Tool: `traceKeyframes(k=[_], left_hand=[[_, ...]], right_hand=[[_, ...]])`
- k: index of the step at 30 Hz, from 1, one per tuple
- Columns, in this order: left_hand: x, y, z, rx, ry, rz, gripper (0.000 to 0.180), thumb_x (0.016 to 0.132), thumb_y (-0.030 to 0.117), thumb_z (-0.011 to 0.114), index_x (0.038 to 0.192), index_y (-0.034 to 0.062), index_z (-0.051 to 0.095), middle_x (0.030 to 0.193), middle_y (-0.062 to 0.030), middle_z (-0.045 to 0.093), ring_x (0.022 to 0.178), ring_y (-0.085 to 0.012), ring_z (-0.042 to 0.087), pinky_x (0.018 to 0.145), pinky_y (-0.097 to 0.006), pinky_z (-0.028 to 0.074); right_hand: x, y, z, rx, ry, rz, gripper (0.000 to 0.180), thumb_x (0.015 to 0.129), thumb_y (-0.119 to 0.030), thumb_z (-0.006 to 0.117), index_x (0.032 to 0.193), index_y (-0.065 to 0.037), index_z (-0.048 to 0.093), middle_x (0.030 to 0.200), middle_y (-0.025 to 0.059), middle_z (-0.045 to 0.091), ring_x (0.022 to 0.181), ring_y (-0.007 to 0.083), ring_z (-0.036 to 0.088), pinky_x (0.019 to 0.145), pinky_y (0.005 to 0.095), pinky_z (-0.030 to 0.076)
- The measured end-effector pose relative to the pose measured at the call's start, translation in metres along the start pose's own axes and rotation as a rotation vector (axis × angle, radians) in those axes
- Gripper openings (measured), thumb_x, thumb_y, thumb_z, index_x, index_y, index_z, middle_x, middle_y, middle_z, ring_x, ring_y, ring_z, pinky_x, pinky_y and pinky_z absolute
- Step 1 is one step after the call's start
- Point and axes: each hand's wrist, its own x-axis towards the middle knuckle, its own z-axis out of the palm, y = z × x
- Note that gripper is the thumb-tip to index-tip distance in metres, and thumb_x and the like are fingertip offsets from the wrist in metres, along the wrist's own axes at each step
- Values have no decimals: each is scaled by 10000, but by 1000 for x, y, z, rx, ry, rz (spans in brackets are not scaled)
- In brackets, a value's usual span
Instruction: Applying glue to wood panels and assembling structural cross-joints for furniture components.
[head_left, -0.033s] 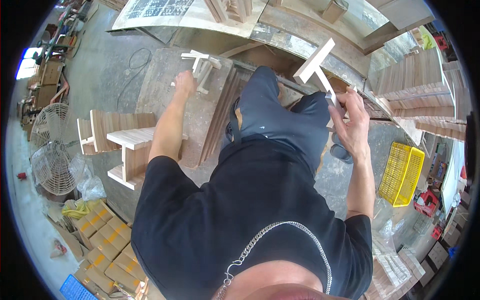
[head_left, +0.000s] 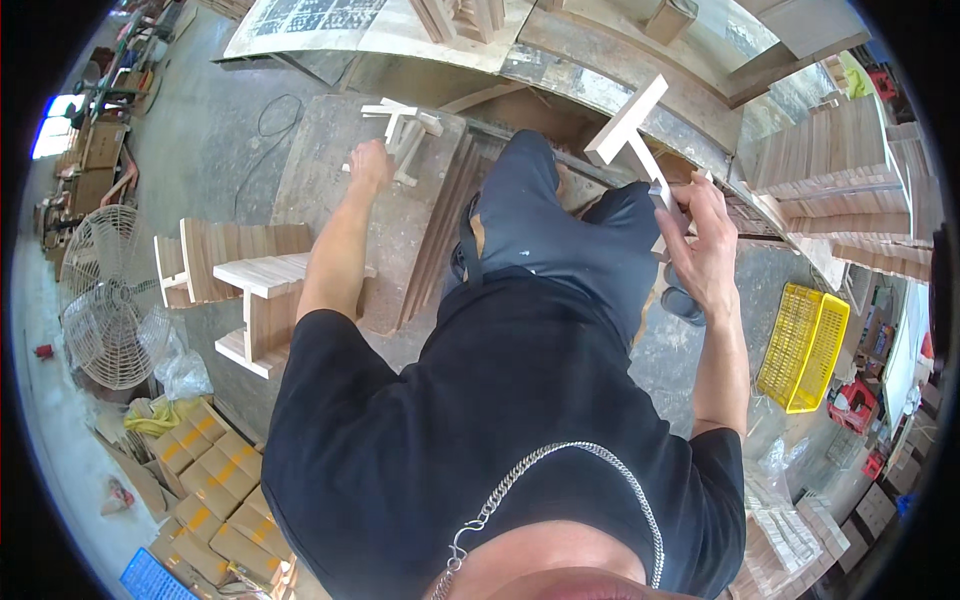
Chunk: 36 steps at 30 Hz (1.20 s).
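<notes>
Wood strips (head_left: 409,147) lie on the board (head_left: 310,170) toward its far right corner, with the left hand (head_left: 370,165) at their left side, fingers curled; whether it grips one cannot be told. Beyond the board's right edge, a wooden T-piece (head_left: 629,121) tilts near the right knee (head_left: 615,205), its stem clamped between thumb and fingers of the right hand (head_left: 708,230). Farther right stands a yellow crate (head_left: 805,345).
</notes>
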Motion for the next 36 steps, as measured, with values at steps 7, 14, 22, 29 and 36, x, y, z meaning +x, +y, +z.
traceKeyframes(k=[7, 14, 22, 29, 36], left_hand=[[-8, 2, -3, -97, 142, -91, 296, 854, 270, 735, 1002, 14, 724, 963, -256, 722, 986, -435, 694, 879, -505, 554], [-90, 42, -81, -452, 500, 142, 171, 928, 200, 704, 975, 35, 698, 861, -171, 706, 790, -340, 688, 807, -448, 549], [-159, 210, -156, -969, -253, 587, 296, 940, 203, 729, 1155, 1, 718, 910, -67, 716, 827, -130, 642, 735, -282, 508], [-111, 245, -132, -1019, -658, 620, 289, 922, 252, 748, 1075, 7, 754, 852, -61, 759, 724, -81, 652, 650, -271, 507], [-87, 264, -112, -1232, -909, 512, 307, 931, 272, 757, 1057, -8, 761, 856, -75, 760, 803, -103, 697, 715, -254, 526]], right_hand=[[3, 6, 11, 39, -29, 24, 198, 810, -49, 750, 961, 1, 631, 823, 155, 608, 885, 388, 619, 1050, 509, 448], [9, 18, 29, 270, -118, 270, 193, 871, -126, 722, 998, 13, 679, 846, 163, 677, 783, 287, 674, 785, 381, 530], [-1, 28, 79, 961, -134, 521, 201, 960, -137, 683, 1100, 7, 688, 929, 34, 719, 855, 102, 630, 788, 269, 500], [-20, 48, 76, 1022, -72, 531, 212, 942, -114, 695, 1113, 12, 684, 928, 18, 698, 833, 79, 597, 739, 249, 479], [-11, 57, 67, 1083, -43, 571, 198, 953, -94, 665, 1116, 18, 681, 927, 15, 699, 807, 62, 594, 701, 226, 459]])
